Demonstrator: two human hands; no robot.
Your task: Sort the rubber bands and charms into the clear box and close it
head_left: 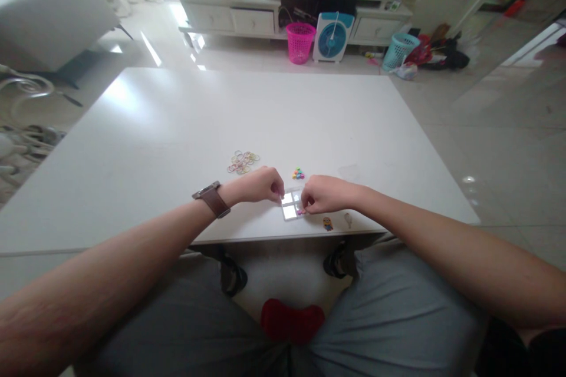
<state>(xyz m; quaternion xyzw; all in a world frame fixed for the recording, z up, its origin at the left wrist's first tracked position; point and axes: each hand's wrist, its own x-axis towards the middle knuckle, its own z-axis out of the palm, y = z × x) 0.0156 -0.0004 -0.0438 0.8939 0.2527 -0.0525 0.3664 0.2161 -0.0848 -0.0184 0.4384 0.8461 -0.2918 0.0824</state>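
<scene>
A small clear box [289,212] with square compartments lies flat near the table's front edge. At its upper left corner, my left hand [267,184] has its fingers closed on the rim. My right hand [325,193] reaches over the box's right side with fingertips pinched together; whatever they hold is hidden. Pink pieces [301,211] show in the lower right compartment, just under those fingertips. Behind the box sits a little pile of colourful pieces [298,174]. A loose heap of thin coloured rubber bands [243,162] lies beyond my left hand.
Right of the box lie a yellow-and-blue cartoon figure [327,224] and a small pale item [348,220]. A faint transparent piece [349,172] rests beyond my right wrist. Across the floor stand a pink basket [300,44], a blue fan [333,38] and a white cabinet [254,22].
</scene>
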